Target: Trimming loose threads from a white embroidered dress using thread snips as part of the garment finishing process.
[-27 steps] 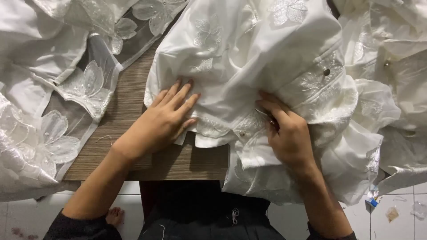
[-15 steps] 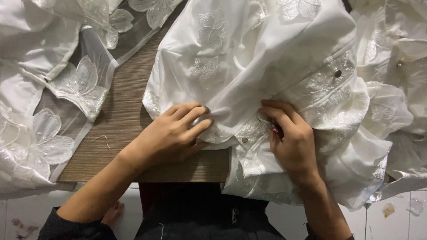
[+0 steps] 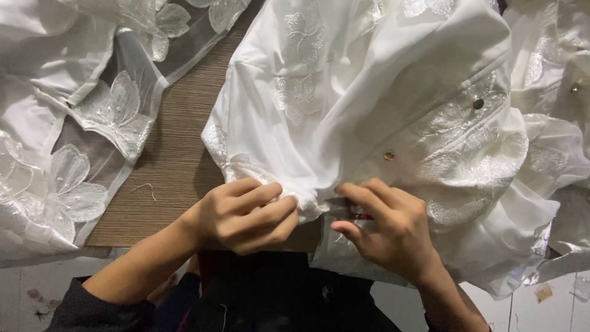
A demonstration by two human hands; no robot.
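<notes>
A white garment (image 3: 369, 92) with flower embroidery and small round buttons lies bunched on a brown wooden table (image 3: 178, 160). My left hand (image 3: 246, 215) grips the garment's lower hem at the table's front edge, fingers curled around the cloth. My right hand (image 3: 387, 230) pinches the same hem just to the right, where a small red bit shows between the fingers. The two hands are a few centimetres apart.
More white cloth with sheer lace and large embroidered flowers (image 3: 80, 141) is piled at the left. Further white garments (image 3: 565, 74) lie at the right. A loose thread (image 3: 146, 187) rests on the bare wood. Pale floor tiles (image 3: 541, 295) show below.
My left hand went from lying flat on the cloth to curling shut on the hem. Both hands have drawn closer together, and the garment has been pulled toward me.
</notes>
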